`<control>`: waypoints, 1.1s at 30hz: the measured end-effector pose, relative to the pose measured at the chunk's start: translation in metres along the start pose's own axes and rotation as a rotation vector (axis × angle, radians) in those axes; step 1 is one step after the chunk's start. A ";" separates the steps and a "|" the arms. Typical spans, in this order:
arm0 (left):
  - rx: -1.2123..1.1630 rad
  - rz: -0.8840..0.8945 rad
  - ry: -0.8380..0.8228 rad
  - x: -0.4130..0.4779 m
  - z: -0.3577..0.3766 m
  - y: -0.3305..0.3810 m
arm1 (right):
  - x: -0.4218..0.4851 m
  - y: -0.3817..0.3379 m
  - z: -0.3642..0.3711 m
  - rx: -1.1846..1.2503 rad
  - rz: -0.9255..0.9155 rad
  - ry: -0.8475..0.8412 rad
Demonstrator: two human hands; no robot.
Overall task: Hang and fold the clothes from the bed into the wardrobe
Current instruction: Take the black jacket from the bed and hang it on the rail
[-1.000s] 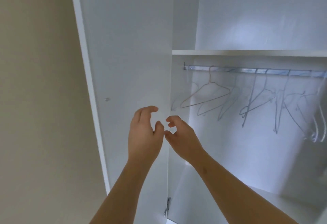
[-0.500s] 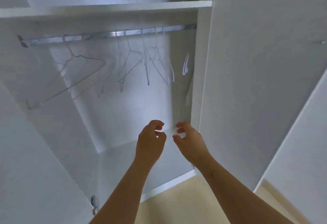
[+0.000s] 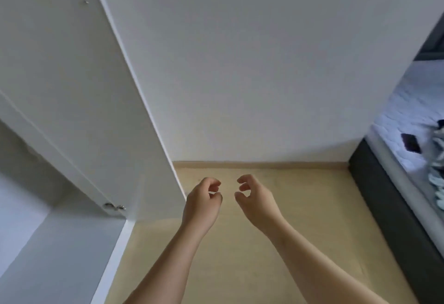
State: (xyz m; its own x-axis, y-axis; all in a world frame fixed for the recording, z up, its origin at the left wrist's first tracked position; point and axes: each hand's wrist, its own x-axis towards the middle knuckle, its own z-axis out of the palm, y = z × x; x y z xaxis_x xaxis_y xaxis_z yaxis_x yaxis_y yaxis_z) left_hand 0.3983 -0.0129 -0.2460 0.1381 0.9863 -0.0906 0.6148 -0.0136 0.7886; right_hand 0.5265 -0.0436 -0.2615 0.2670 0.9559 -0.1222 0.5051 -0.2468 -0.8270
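Note:
My left hand (image 3: 203, 201) and my right hand (image 3: 254, 198) float side by side over the floor, a small gap between them. Both have loosely curled fingers and hold nothing. The white wardrobe (image 3: 48, 243) is at the left, its open door (image 3: 79, 82) angling toward me; the rail and hangers are out of view. The bed (image 3: 406, 121), with a white quilted cover, shows at the right edge. Light-coloured clothes (image 3: 438, 178) lie on it, cut off by the frame.
A dark phone-like object (image 3: 411, 142) lies on the bed cover. The bed has a dark base (image 3: 389, 205). Beige floor (image 3: 240, 267) runs between wardrobe and bed up to a white wall (image 3: 264, 63) with a wooden skirting.
My view has swung right and down, from the wardrobe's rail and hangers to the floor, wall and bed edge. Both hands stay in front of me, empty, now slightly further apart.

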 end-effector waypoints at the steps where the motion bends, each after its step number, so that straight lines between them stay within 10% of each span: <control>1: 0.002 0.032 -0.054 -0.002 0.021 0.013 | -0.007 0.016 -0.019 0.009 0.036 0.045; 18: 0.057 0.410 -0.703 -0.129 0.392 0.244 | -0.174 0.265 -0.329 0.131 0.566 0.612; 33: 0.169 0.456 -0.921 -0.108 0.615 0.368 | -0.146 0.434 -0.492 0.199 0.721 0.722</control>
State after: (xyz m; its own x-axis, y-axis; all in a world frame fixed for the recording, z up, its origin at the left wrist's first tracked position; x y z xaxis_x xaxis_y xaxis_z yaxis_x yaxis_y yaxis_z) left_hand 1.0869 -0.2261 -0.3199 0.8802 0.3750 -0.2908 0.4464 -0.4461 0.7757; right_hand 1.1102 -0.3686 -0.3324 0.9131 0.2529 -0.3199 -0.0964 -0.6284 -0.7719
